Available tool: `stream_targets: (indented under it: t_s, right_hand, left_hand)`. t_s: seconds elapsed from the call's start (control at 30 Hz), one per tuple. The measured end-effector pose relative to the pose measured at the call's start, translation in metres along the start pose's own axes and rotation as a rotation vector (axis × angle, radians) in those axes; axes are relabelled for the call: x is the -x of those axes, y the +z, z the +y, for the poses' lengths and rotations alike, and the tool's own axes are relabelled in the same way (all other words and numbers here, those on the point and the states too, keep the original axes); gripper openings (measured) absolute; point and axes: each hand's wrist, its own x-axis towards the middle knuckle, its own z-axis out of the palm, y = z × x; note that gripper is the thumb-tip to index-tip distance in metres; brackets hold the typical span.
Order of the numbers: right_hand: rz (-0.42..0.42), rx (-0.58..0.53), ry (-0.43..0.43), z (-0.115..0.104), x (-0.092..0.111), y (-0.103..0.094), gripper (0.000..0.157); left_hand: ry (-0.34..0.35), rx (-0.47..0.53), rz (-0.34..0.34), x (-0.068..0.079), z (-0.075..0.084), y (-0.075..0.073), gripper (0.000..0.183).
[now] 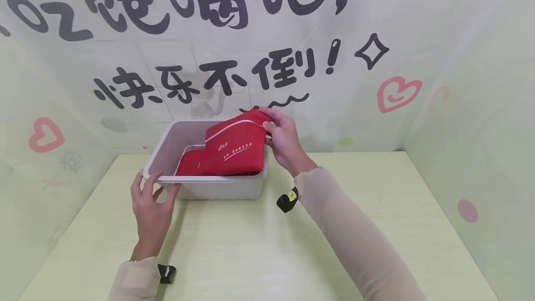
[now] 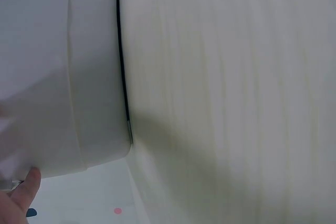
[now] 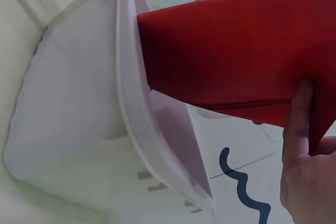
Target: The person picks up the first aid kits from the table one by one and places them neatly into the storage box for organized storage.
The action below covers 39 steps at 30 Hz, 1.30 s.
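A white plastic bin (image 1: pixel 219 190) stands against the back wall on the table. My left hand (image 1: pixel 152 210) grips its front left corner, fingers over the rim and thumb against the outside. A folded red cloth (image 1: pixel 240 150) with white piping and small white printed lettering is raised at the bin's right side, its lower part still inside. At the cloth's upper right corner, my right hand (image 1: pixel 287 140) pinches the fabric between thumb and fingers. The right wrist view shows the cloth (image 3: pixel 226 56) stretching from over the bin's rim to the fingers; its exact kind is unclear.
Pale wood-grain table (image 1: pixel 238 245) extends in front of the bin. Behind it hangs a light wall covering (image 1: pixel 347 120) with large dark characters and pink hearts. Similar side walls bound the table left and right. A black wrist camera (image 1: pixel 287 200) hangs below the right wrist.
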Motion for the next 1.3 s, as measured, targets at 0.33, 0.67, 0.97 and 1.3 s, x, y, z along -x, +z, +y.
stream_targets:
  t_s: [0.33, 0.67, 0.97, 1.3]
  right_hand:
    - [-0.011, 0.168, 0.093, 0.008, -0.002, -0.006, 0.041]
    - [0.015, 0.150, 0.159, 0.015, -0.002, 0.000, 0.064]
    - [-0.091, 0.342, 0.139, 0.020, 0.002, 0.002, 0.062]
    - [-0.135, 0.468, 0.165, 0.018, 0.005, -0.001, 0.064]
  left_hand:
    - [0.017, 0.017, 0.017, 0.000, 0.000, 0.001, 0.051]
    - [0.014, 0.014, 0.010, 0.001, -0.001, 0.002, 0.051]
    - [0.000, -0.011, -0.002, 0.000, 0.000, 0.002, 0.053]
    - [0.005, 0.009, 0.010, 0.001, 0.002, 0.002, 0.052]
